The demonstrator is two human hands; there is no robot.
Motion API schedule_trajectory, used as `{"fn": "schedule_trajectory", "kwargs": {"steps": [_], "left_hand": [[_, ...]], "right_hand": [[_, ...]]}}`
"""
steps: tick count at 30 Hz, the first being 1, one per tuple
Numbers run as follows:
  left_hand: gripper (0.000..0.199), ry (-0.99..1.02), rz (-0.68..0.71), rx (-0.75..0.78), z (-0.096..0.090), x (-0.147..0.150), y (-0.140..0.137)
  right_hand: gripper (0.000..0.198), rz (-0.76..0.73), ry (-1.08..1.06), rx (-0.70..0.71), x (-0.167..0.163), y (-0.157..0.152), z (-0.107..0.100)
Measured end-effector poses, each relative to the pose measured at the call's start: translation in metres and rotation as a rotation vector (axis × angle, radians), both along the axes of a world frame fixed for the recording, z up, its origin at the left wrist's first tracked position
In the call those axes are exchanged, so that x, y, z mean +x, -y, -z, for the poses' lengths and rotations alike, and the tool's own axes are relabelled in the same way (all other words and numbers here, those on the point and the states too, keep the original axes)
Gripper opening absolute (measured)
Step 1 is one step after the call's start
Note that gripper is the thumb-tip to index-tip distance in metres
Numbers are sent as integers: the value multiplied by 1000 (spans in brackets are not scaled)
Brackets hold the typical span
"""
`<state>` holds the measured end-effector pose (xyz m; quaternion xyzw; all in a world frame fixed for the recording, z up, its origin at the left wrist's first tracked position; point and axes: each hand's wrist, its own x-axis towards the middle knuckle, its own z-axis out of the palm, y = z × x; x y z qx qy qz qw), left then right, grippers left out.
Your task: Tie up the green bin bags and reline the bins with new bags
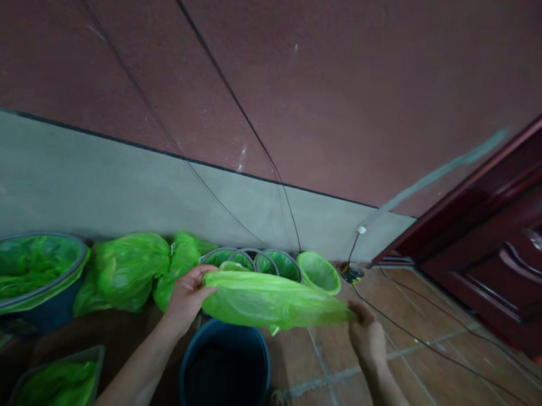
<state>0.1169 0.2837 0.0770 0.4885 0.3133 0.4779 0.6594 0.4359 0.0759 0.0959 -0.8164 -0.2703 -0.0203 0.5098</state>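
A thin green plastic bag (273,300) is stretched sideways between my two hands. My left hand (190,293) pinches its left end, thumb on the near side. Its right end is gripped by my right hand (368,332), whose fingers are slightly blurred. Below the bag stands a round blue bin (224,374), its dark inside showing no liner. The bag hangs above the bin's far rim, apart from it as far as I can tell.
Along the wall stand several bins lined in green, among them a small one (319,272) and a large one (25,277). Filled green bags (128,267) sit between them. A square container (62,380) is near left. Cables (428,347) cross the tiled floor towards a red door (506,246).
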Motion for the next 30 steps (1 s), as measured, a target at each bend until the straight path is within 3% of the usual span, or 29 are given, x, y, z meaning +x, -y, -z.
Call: {"fn": "schedule_trajectory", "kwargs": {"steps": [2,7,10,16,20,25,30], "left_hand": [[44,-55,22,91,-5,4,6],[58,-175,58,303,-11,15,25],[60,-216,111,407,-6,22,31],[59,-286,161,472,1,29,33],[50,-322,164,514,7,39,43],[25,-418,172,496,17,52,60],[25,-418,230,424,24,49,63]], "right_hand": [[42,-48,248,-153,-29,-12,-11],[26,-683,372,-22,-133,-66,-44],[24,-840,440,-68,-170,-84,-46],[18,-829,369,-66,-169,-86,-26],[15,-830,290,11,-163,-86,-33],[17,-739,273,74,-159,-84,-73],[20,-537,461,130,-126,-79,-132]]}}
